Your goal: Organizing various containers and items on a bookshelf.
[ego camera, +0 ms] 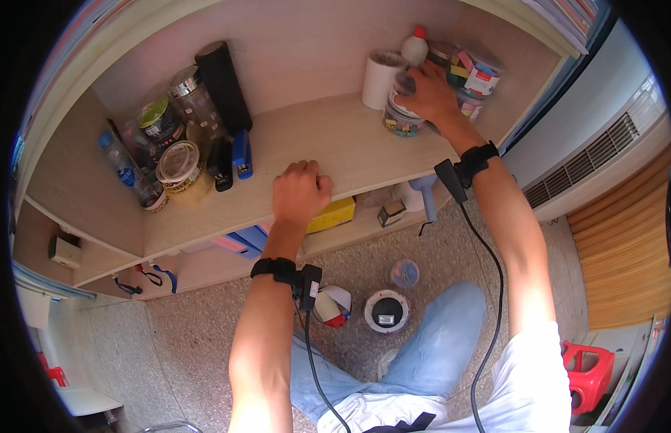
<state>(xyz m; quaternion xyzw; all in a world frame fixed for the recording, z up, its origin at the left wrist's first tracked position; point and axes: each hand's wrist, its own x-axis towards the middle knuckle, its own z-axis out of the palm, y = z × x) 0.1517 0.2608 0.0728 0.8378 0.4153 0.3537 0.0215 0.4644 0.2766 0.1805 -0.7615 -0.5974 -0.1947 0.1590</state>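
My right hand reaches to the back right of the shelf. Its fingers are around a clear plastic jar with a pale label. Beneath that jar sits another clear jar holding small colourful pieces. To the left of these stands a white paper-like roll, and a white bottle with a red cap rises behind. More lidded jars with colourful contents are stacked right of the hand, partly hidden by it. My left hand rests curled at the shelf's front edge, nothing visible in it.
At the shelf's left are a blue stapler, a black stapler, a black cylinder, a lidded tub and a water bottle. A yellow box lies on the lower shelf. Round containers stand on the floor.
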